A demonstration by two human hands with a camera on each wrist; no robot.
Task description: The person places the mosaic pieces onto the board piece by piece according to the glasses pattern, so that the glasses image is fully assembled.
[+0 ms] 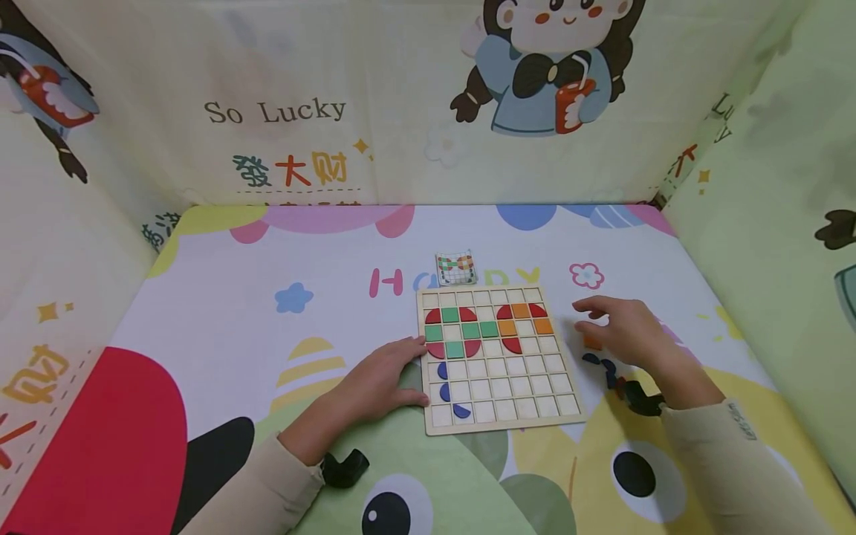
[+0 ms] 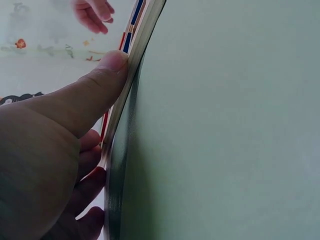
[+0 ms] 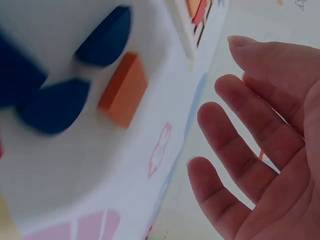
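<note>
A wooden grid board [image 1: 498,390] lies flat on the table, with red, green, orange and blue pieces in some cells. My left hand [image 1: 377,380] rests at the board's left edge; its thumb [image 2: 107,75] touches the rim in the left wrist view. Over the table right of the board hovers my right hand [image 1: 628,334], fingers loosely bent and nothing between them. Beneath it lie an orange square tile [image 3: 125,92] and several blue half-round pieces [image 3: 105,37]. Three blue half-rounds [image 1: 444,391] sit in the board's lower left cells.
Behind the board stands a small pattern card [image 1: 456,267] showing coloured shapes on a grid. The table wears a printed cloth [image 1: 361,249], and pale printed curtains [image 1: 401,89] rise at its back and sides. Black straps [image 1: 344,468] are on both wrists.
</note>
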